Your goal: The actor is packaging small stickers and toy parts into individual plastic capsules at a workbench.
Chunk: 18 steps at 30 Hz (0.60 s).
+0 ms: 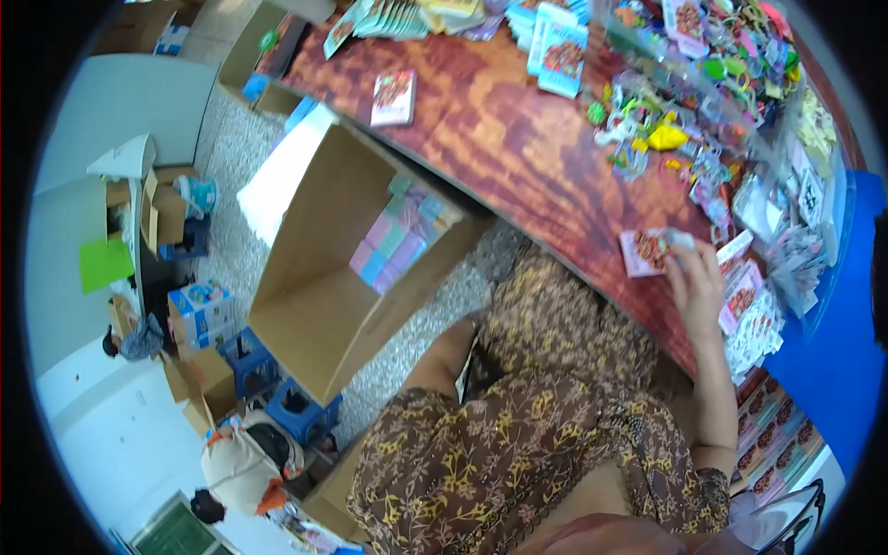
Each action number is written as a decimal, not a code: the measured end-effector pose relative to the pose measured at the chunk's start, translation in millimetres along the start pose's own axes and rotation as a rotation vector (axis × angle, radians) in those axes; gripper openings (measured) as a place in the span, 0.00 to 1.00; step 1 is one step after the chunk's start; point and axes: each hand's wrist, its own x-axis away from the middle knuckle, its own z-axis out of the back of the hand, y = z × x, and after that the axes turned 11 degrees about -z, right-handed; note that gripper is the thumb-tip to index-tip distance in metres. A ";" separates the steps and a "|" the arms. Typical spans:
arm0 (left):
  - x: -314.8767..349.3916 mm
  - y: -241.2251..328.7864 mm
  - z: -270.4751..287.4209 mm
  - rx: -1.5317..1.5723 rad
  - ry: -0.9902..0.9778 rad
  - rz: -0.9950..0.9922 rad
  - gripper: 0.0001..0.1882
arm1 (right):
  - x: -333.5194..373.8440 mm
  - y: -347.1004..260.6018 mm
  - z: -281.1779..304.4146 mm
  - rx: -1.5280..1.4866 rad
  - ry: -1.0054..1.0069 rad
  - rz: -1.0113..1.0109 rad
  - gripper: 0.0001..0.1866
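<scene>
The table (499, 139), with a glossy, red-brown marbled top, stretches diagonally away from the person, who sits at its near edge in a brown floral garment (546, 435). A big open cardboard box (301, 296) stands by the table's near edge, to the person's left, its mouth tilted toward the view. Farther off to the left of the table, a co-worker in a pale top (242, 467) is near two blue plastic stools (298, 412).

Across the far right part of the table spreads a heap of small, many-coloured plastic trinkets (745, 79), with clear plastic among them. Below the table's right end, printed boxes (775, 439) sit in rows. Inside the cardboard box by the table's edge is a block of pink, blue and green packs (398, 240). Small clear bags (800, 259) crowd the table's right end, with white printed slips (754, 338) nearer the person.

The right hand (692, 273) is over the table's near right part, thumb and fingers pinching the right end of a small pink-and-white printed box (644, 252). The left hand is out of sight, so its state cannot be told. A similar printed box (392, 98) lies alone on the table's left part. Smaller again, a yellow trinket (667, 137) and a green spiky ball (597, 113) lie on the table beside the heap.
</scene>
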 end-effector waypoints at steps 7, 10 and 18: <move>-90.4 57.6 21.6 0.117 0.046 0.096 0.15 | -38.4 10.0 5.8 -0.083 -0.179 -0.023 0.10; -129.4 82.2 29.5 0.155 0.057 0.123 0.15 | -59.6 15.8 9.4 -0.158 -0.256 -0.075 0.12; -144.3 98.9 42.8 0.252 0.081 0.154 0.17 | -65.2 -2.0 26.2 -0.191 -0.381 -0.208 0.11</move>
